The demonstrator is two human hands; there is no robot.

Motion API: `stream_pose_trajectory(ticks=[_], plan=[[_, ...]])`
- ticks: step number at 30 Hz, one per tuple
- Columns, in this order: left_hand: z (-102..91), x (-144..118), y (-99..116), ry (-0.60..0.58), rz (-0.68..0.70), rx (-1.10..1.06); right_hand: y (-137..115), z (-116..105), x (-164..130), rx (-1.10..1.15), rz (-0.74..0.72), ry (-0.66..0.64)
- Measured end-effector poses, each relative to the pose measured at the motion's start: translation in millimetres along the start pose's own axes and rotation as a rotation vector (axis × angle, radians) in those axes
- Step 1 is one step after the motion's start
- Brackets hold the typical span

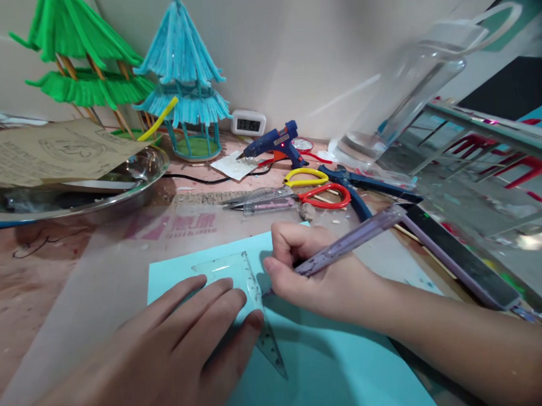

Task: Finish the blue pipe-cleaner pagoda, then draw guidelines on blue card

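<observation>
Clear plastic set square (246, 289) lying flat on a sheet of light blue paper (334, 369), near the middle of the worktop, its long edge running toward the near right. Thin, stiff and likely slick against the paper; probably light enough to skid at a nudge, so best held by pressing down from above rather than pinching. Left hand (169, 347) spread over it, fingers flat, pinning it by pressure, nothing clasped. Right hand (311, 273) just to the right, clenched around a slim purple pen (346, 244), tip at the set square's edge and touching the paper. Paper soft and easily creased, prone to shifting on the smooth transparent sheet (76, 298) under it.

Farther back, red-handled scissors (316, 197) and yellow-handled scissors (303, 177) lying side by side, blue pliers (361, 189) to their right. Beyond those, a blue glue gun (274, 143) propped on its stand, nozzle over a white scrap, black cord trailing left. Small white digital clock (247, 124) against the far wall. At far left, a blue pipe-cleaner pagoda (183, 80) and a green pipe-cleaner pagoda (82, 61), both upright. Steel tray (128, 180) on the left with a brown printed sheet (50, 151) resting over it. To the right, a clear bottle (410, 86), blurred, and a dark ruler (460, 260) lying close beside the right forearm, the nearest thing in the way of that arm.
</observation>
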State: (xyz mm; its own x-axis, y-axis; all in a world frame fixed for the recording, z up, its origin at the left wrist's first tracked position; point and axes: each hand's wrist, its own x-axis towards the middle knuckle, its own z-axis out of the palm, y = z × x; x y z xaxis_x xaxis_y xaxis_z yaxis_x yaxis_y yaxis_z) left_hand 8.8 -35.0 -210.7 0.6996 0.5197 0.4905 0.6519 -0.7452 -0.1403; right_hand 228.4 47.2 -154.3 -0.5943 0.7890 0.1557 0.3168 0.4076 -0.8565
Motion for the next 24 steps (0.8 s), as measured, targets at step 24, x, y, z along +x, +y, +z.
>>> stream_pose_trajectory(ticks=[24], plan=[[3.6,-1.6,1.3,-0.005,-0.057,-0.073,1.2,-0.5,0.7,-0.013,-0.017,0.004]])
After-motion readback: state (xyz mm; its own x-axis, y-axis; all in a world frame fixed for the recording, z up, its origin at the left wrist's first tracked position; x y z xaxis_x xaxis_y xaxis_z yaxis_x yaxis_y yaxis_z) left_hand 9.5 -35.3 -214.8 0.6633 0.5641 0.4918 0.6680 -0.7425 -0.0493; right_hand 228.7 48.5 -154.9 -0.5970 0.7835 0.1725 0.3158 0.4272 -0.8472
